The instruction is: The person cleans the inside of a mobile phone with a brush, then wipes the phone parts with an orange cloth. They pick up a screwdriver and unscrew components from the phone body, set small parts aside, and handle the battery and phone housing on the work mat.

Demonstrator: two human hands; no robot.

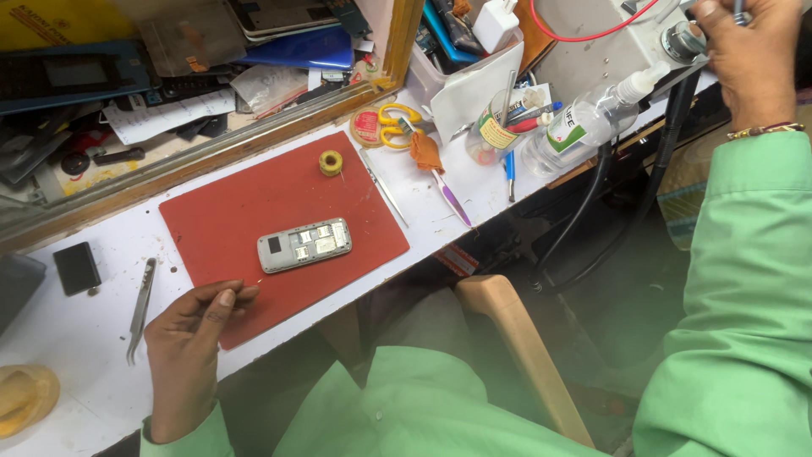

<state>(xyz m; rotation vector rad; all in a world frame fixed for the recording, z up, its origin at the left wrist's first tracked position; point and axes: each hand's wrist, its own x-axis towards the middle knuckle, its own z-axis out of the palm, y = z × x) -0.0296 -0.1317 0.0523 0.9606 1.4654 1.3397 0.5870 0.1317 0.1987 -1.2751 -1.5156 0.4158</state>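
My left hand [193, 334] rests at the near edge of a red work mat [254, 199], fingers pinched together on something tiny that I cannot make out. Just beyond its fingertips lies an opened grey mobile phone [304, 245], its back removed and metal parts showing. My right hand [748, 51] is raised at the far right, closed around a thin tool handle next to a knob on a white box-shaped machine [600, 42]. Both arms wear green sleeves.
Steel tweezers [139, 306] and a small black block [76, 267] lie left of the mat. Solder roll [331, 162], yellow scissors [397, 123], another tweezer [385, 188], a purple tool [452, 201], a cup of tools [499, 127] and a clear squeeze bottle [584, 123] sit behind. A wooden chair arm [520, 347] stands below.
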